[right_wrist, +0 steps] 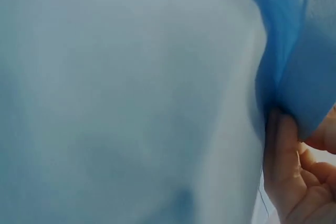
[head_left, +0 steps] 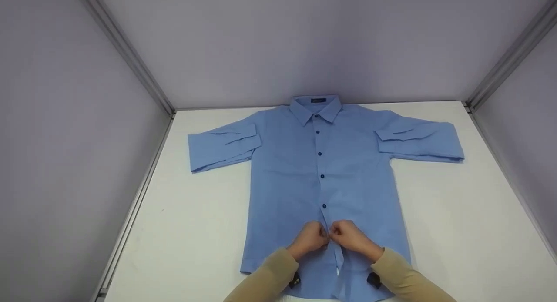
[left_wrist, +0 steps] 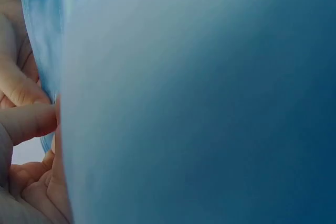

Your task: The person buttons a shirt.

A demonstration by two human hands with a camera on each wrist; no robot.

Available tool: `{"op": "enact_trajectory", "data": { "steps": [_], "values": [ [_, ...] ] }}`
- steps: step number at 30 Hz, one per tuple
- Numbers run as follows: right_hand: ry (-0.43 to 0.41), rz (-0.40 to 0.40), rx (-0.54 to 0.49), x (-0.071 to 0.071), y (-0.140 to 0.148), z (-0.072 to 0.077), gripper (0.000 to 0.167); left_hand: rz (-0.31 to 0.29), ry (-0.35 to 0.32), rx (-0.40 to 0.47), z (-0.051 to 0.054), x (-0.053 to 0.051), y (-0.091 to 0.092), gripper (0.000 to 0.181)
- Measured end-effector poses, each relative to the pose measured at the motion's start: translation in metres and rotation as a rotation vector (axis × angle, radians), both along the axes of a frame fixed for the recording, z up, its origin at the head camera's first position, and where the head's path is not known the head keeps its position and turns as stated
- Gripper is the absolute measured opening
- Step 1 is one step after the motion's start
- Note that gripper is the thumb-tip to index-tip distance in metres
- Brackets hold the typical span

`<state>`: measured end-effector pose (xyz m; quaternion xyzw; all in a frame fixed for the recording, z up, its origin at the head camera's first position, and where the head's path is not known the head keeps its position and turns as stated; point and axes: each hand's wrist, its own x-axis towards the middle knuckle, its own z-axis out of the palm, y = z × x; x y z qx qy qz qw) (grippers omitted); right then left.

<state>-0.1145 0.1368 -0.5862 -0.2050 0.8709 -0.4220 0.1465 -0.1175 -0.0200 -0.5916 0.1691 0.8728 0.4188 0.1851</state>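
Observation:
A blue button-up shirt [head_left: 283, 184] lies front up, its collar [head_left: 315, 108] away from me and its placket running down the middle. Dark buttons [head_left: 322, 176] show along the upper placket. Over the lower front my left hand [head_left: 311, 237] pinches one front edge, while my right hand [head_left: 351, 236] pinches the facing edge close beside it. Below the hands the two front edges part slightly. In the left wrist view a thumb [left_wrist: 31, 121] presses against the fabric. Curled fingers [right_wrist: 286, 156] grip the cloth in the right wrist view. No button shows between the fingers.
The shirt's sleeves [head_left: 224, 147] are folded and stretch out to both sides on the white table [head_left: 187, 232]. Grey walls [head_left: 278, 45] with metal corner rails enclose the back and sides. Small black devices [head_left: 374, 279] sit under the wrists.

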Motion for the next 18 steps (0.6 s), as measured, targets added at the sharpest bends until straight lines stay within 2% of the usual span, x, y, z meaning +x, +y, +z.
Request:
{"op": "enact_trajectory", "data": {
  "steps": [2,5,12,14,18],
  "values": [
    [0.021,-0.007,0.000,0.0015,-0.0001,-0.0001,0.016,0.004,0.005,0.001,-0.0009,0.0000,0.0017,0.040],
    [0.048,-0.006,0.008,0.0024,-0.0015,-0.0001,0.017,0.011,-0.023,0.043,-0.0012,-0.0003,0.0016,0.035],
    [0.065,0.006,0.015,0.0017,-0.0038,0.0000,0.018,0.027,-0.175,0.190,-0.0030,-0.0013,-0.0017,0.015],
    [0.072,0.017,0.014,0.0015,-0.0039,0.0001,0.017,0.028,-0.178,0.185,-0.0025,-0.0009,-0.0014,0.016],
    [0.065,0.061,-0.004,-0.0011,-0.0013,0.0005,0.017,0.023,-0.116,0.125,0.0000,0.0005,-0.0018,0.019]
  ]
}}
